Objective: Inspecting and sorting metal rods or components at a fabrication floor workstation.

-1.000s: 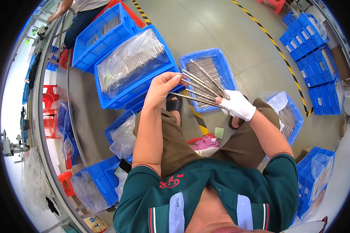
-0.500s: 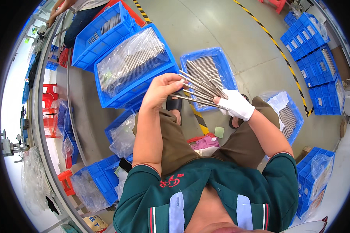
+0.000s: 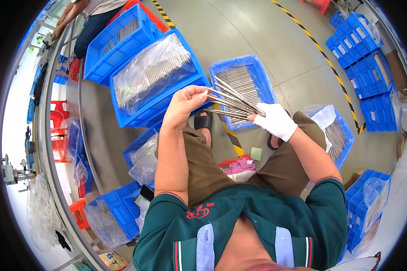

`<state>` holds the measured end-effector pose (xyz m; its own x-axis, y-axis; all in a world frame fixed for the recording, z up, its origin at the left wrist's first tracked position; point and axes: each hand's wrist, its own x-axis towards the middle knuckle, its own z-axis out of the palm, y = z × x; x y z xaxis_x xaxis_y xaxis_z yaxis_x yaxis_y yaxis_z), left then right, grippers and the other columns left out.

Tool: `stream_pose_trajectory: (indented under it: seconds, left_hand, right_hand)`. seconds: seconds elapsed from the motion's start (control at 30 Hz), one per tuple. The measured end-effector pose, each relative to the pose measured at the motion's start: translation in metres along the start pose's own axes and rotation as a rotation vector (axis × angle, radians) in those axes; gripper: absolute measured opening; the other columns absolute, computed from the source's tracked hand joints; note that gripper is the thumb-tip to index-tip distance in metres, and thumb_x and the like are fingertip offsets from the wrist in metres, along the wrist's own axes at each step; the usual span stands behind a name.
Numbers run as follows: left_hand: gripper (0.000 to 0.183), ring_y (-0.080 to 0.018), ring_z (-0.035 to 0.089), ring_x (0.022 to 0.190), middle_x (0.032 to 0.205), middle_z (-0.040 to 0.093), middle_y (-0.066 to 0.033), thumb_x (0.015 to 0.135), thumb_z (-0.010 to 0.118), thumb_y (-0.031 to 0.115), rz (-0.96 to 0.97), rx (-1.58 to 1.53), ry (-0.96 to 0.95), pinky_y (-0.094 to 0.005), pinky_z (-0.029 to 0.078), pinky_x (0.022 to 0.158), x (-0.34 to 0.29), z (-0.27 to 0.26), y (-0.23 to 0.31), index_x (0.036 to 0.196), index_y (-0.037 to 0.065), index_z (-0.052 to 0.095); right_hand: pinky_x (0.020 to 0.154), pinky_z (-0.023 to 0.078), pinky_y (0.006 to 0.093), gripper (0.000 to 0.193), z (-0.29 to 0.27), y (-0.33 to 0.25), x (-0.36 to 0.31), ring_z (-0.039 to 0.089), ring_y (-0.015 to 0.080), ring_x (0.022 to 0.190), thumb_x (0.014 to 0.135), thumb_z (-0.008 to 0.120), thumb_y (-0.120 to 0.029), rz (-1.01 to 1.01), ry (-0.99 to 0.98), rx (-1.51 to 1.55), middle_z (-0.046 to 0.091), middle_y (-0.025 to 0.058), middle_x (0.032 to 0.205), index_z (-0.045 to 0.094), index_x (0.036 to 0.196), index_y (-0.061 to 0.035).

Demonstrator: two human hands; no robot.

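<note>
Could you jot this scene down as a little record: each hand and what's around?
Left hand: bare, at the far ends of the metal rods; grip unclear
Right hand: white-gloved, holding the rods in a fan
Ahead: blue bin with similar rods
To the left: another blue bin, rods under clear plastic
Floor: black-and-yellow tape

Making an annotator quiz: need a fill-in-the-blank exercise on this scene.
1. The right hand wears a ____ coloured glove.
2. The left hand wears ____ glove.
3. The metal rods fan out toward the ____ hand.
4. The striped floor tape is yellow and ____.

Missing words: white; no; left; black.
</note>
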<state>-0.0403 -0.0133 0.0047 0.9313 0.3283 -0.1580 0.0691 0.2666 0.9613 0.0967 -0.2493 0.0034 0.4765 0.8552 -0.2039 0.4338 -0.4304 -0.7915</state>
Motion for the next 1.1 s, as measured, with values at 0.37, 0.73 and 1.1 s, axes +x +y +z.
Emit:
stream_pose_trajectory:
  seconds: [0.37,0.73,1.1]
  left_hand:
    - [0.037,-0.0111,0.058,0.091,0.101,0.063,-0.0099,0.082,0.061,0.008,0.012,0.119,-0.086,-0.023,0.044,0.08,-0.001,0.003,0.009,0.114,-0.002,0.048]
    - [0.032,-0.0182,0.059,0.095,0.1,0.063,-0.0139,0.081,0.063,0.011,0.077,0.027,0.031,-0.0287,0.042,0.089,-0.001,-0.013,0.007,0.108,-0.004,0.052]
    - [0.022,-0.0159,0.061,0.088,0.095,0.064,-0.012,0.081,0.065,0.011,0.007,-0.073,-0.072,-0.0269,0.045,0.083,0.003,-0.008,0.0,0.097,-0.002,0.059]
  right_hand:
    - [0.057,0.041,0.0407,0.035,0.003,0.001,-0.004,0.054,0.0354,0.063,0.081,0.059,-0.038,-0.062,0.065,-0.147,0.055,0.0172,0.064,0.054,0.075,-0.004]
    - [0.054,0.041,0.0342,0.031,0.001,0.007,-0.003,0.053,0.0221,0.055,0.081,0.061,-0.032,-0.007,-0.064,0.086,0.054,0.0105,0.06,0.058,0.082,-0.0008]
    - [0.058,0.043,0.036,0.031,-0.003,-0.005,-0.006,0.056,0.028,0.061,0.081,0.061,-0.034,-0.05,-0.094,-0.022,0.057,0.0139,0.066,0.061,0.083,-0.0027]
